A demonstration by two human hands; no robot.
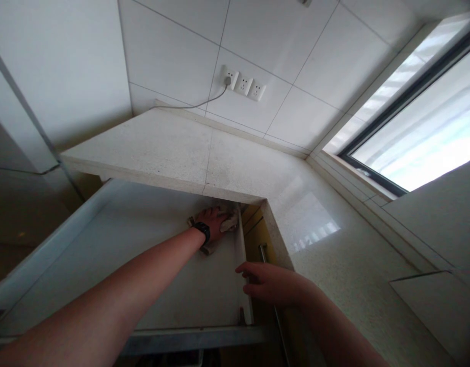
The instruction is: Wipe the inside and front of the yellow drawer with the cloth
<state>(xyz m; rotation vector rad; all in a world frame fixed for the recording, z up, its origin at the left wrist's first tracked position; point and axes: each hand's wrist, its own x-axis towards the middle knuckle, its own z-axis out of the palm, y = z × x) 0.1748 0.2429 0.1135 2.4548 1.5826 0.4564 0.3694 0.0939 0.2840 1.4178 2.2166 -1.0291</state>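
Inside a pulled-out white drawer [174,285], my left hand [212,220] presses a crumpled light-brown cloth [230,220] against the bottom, close to the back right corner. The fingers lie over the cloth, and parts of it stick out around the hand. A black band [203,231] is on the left wrist. At the drawer's right side wall [241,244], my right hand [271,283] is held with its fingers loosely bent and apart, nothing between them. Whether its fingertips touch the wall's top edge I cannot tell.
A pale stone countertop [151,142] overhangs the drawer's back, and its corner [266,204] juts out on the right. Yellowish cabinet fronts with a metal handle [262,252] stand beside the drawer. A plugged-in cable [189,107] runs along the tiled wall to the sockets [243,84].
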